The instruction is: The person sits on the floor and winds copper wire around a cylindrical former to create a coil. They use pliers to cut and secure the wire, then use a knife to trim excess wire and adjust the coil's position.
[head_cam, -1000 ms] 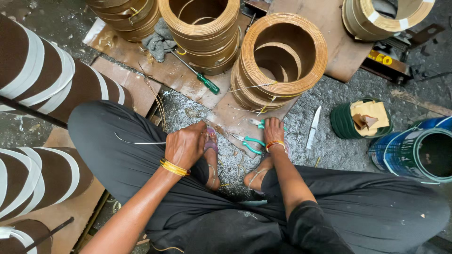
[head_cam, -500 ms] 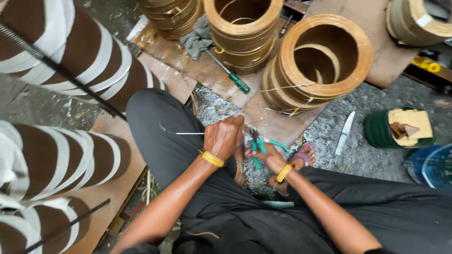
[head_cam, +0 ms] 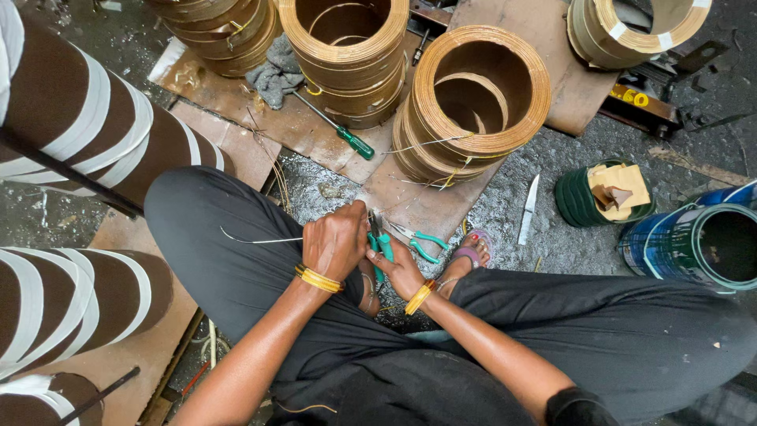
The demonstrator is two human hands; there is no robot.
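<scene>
Wire work w/ pliers, mid-step.
Left hand (head_cam: pixel 337 241) fisted on thin wire (head_cam: pixel 252 240); right hand (head_cam: pixel 402 268) closed on green-handled pliers (head_cam: pixel 380 244). Nearest coil (head_cam: pixel 473 102) already wire-tied.

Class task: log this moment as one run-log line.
left hand: grips wire | right hand: holds green pliers | spare pliers: on board

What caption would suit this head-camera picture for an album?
Seated cross-legged, left hand pinches a thin wire while right hand grips green-handled pliers before coiled rings.
</scene>
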